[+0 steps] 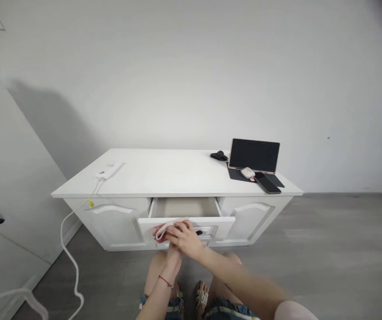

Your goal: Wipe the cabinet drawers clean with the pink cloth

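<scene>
So you're sitting low in front of the white table [164, 171], and its middle drawer [186, 219] is pulled out at the lower center of the frame. The pink-and-white cloth [164, 231] is bunched at the drawer's front panel, left of the black knob [199, 232]. Your right hand [188, 240] is laid over it, fingers bent and slightly parted, touching the cloth, though I can't tell if they're actually pinching it. Your left hand [174, 249] comes up underneath from bottom center, red bracelet [166, 281] on the wrist. Its fingers are mostly hidden by the cloth and your other hand, so no clue how far open they are or whether they've got hold of it.

Right of center you've got a tablet [254, 155] propped up on a dark cover, with a small white case [247, 173] and a black phone [267, 183] in front of the screen. Over on the table's left end there's a white power strip [109, 170], its white cord [76, 271] drooping toward the bottom left.
</scene>
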Action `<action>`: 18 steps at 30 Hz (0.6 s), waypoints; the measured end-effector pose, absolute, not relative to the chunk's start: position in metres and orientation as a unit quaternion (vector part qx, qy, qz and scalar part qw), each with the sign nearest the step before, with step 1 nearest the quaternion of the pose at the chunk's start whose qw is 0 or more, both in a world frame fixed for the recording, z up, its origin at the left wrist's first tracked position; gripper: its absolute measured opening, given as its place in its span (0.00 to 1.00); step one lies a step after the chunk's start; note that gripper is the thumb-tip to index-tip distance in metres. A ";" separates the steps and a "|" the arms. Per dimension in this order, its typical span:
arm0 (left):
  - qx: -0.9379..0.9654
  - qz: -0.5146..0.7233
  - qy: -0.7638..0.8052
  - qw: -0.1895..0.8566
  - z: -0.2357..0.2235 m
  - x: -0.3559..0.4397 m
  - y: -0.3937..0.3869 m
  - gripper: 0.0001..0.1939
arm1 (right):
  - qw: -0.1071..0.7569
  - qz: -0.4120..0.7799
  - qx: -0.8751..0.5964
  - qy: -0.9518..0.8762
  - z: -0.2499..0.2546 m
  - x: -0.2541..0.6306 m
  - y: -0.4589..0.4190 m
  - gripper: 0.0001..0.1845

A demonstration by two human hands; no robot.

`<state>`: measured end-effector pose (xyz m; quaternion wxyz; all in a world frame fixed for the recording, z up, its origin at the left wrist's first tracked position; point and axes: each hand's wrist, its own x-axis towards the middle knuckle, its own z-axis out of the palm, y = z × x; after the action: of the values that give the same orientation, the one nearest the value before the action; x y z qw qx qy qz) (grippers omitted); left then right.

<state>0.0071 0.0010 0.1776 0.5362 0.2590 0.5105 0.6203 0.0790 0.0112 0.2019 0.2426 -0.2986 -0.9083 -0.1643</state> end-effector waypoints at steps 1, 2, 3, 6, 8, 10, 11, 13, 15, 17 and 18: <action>0.241 0.616 0.458 0.594 0.171 0.003 -0.003 0.08 | 0.254 -0.170 -0.310 -0.900 0.198 0.096 0.008 0.11; 0.230 0.607 0.426 0.631 0.165 0.000 -0.008 0.09 | 0.264 -0.176 -0.323 -0.891 0.194 0.113 0.005 0.11; 0.219 0.597 0.400 0.660 0.160 -0.004 -0.012 0.10 | 0.273 -0.181 -0.343 -0.880 0.191 0.131 0.002 0.12; 0.203 0.573 0.374 0.700 0.149 -0.008 -0.018 0.15 | 0.318 -0.199 -0.415 -0.829 0.175 0.177 -0.007 0.13; 0.189 0.571 0.374 0.706 0.145 -0.007 -0.017 0.16 | 0.364 -0.200 -0.476 -0.775 0.159 0.197 -0.010 0.13; 0.174 0.568 0.379 0.709 0.142 -0.006 -0.015 0.16 | 0.430 -0.157 -0.537 -0.709 0.140 0.205 -0.012 0.12; 0.170 0.565 0.381 0.712 0.141 -0.005 -0.014 0.16 | 0.475 -0.106 -0.568 -0.664 0.131 0.204 -0.013 0.11; 0.161 0.555 0.378 0.724 0.141 -0.006 -0.014 0.16 | 0.562 0.022 -0.621 -0.545 0.112 0.193 -0.014 0.11; 0.149 0.551 0.373 0.732 0.143 -0.007 -0.015 0.15 | 0.616 0.116 -0.653 -0.425 0.098 0.173 -0.013 0.16; 0.139 0.552 0.384 0.727 0.149 -0.006 -0.017 0.14 | 0.637 0.155 -0.665 -0.357 0.087 0.149 -0.010 0.22; 0.136 0.554 0.394 0.721 0.151 -0.005 -0.019 0.14 | 0.643 0.170 -0.663 -0.345 0.083 0.136 -0.008 0.24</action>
<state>-0.0055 -0.0187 0.1514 0.7205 0.1363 0.3941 0.5540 0.1360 -0.0084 0.0826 0.6426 -0.6628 -0.3449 0.1695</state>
